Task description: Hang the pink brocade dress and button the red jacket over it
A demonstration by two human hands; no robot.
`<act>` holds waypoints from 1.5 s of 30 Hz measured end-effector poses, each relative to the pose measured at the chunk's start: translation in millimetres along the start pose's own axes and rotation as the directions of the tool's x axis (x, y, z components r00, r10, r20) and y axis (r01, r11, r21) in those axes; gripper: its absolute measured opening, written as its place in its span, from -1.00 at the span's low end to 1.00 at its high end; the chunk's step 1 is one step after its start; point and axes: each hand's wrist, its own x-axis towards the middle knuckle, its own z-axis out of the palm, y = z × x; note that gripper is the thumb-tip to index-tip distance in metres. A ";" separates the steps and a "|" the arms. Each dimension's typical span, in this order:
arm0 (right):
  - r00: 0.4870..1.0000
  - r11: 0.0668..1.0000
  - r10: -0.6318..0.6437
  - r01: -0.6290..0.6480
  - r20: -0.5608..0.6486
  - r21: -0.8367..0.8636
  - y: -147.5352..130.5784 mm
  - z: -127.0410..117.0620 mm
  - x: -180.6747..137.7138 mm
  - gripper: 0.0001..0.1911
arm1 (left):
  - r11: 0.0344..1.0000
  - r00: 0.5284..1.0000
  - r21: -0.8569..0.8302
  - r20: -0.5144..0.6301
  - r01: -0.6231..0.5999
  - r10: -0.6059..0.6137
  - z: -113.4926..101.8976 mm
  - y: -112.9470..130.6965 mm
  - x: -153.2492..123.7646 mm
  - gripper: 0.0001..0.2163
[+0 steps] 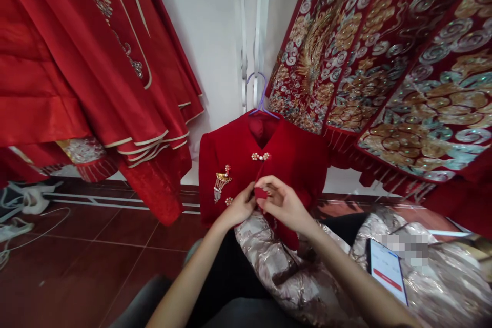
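A small red jacket (230,164) hangs on a purple hanger (260,93) in front of me, with a pearl clasp (260,156) at the neck and a gold brooch (222,183) on its left panel. My left hand (239,209) and my right hand (282,204) meet at the jacket's front opening, below the clasp. Both pinch the red fabric edge between fingers and thumb. What sits between the fingertips is too small to make out.
Plain red robes (96,77) hang at the left, heavily embroidered red and gold garments (384,61) at the right. Silvery brocade cloth (292,277) lies over my lap, with a phone (386,269) on it. White cords (23,215) lie on the red tiled floor (96,246).
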 end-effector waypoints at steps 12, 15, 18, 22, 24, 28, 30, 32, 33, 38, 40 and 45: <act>0.982 0.953 -0.094 0.040 -0.166 -0.300 64.1 17.5 42.2 -0.75 | 0.982 0.945 -0.155 -0.291 0.109 -0.151 -61.6 -7.2 -28.8 -0.65; 0.988 0.963 -0.076 0.037 -0.136 -0.265 67.2 18.2 43.3 -0.71 | 0.997 0.824 -0.043 -0.567 -0.059 0.025 -85.0 -14.1 -20.4 -0.68; 0.982 0.925 -0.091 0.022 -0.165 -0.379 68.9 22.3 45.0 -0.71 | 0.985 0.772 0.086 -0.611 -0.152 0.172 -89.9 -18.6 -6.8 -0.70; 0.962 0.882 -0.133 0.004 -0.240 -0.471 69.0 32.5 46.4 -0.75 | 0.982 0.797 0.096 -0.575 -0.162 0.187 -79.7 -17.2 3.4 -0.74; 0.951 0.895 -0.155 0.020 -0.268 -0.446 67.6 36.2 46.2 -0.81 | 0.981 0.777 0.090 -0.601 -0.169 0.189 -75.2 -16.1 4.7 -0.78; 0.930 0.924 -0.199 0.071 -0.311 -0.377 60.0 36.4 50.2 -0.81 | 0.981 0.760 0.071 -0.624 -0.178 0.183 -72.4 -14.8 4.8 -0.81; 0.922 0.923 -0.225 0.097 -0.316 -0.373 54.6 34.6 56.5 -0.79 | 0.983 0.763 0.043 -0.624 -0.181 0.168 -72.5 -13.2 5.5 -0.81; 0.923 0.918 -0.240 0.116 -0.300 -0.379 50.2 33.6 64.5 -0.79 | 0.982 0.772 0.009 -0.617 -0.187 0.152 -72.4 -10.7 7.1 -0.80; 0.926 0.916 -0.241 0.119 -0.290 -0.383 48.7 33.5 68.4 -0.78 | 0.982 0.778 -0.009 -0.611 -0.191 0.145 -72.2 -9.4 8.0 -0.79; 0.917 0.909 -0.270 0.142 -0.294 -0.391 49.6 36.4 79.2 -0.80 | 0.976 0.791 -0.077 -0.600 -0.205 0.119 -69.2 -3.6 10.9 -0.79; 0.914 0.901 -0.283 0.148 -0.291 -0.409 51.5 37.7 80.6 -0.80 | 0.974 0.792 -0.089 -0.600 -0.206 0.113 -67.9 -2.5 11.2 -0.78; 0.908 0.879 -0.302 0.148 -0.290 -0.454 55.3 39.9 83.7 -0.79 | 0.975 0.784 -0.083 -0.610 -0.208 0.116 -68.7 -3.8 13.3 -0.76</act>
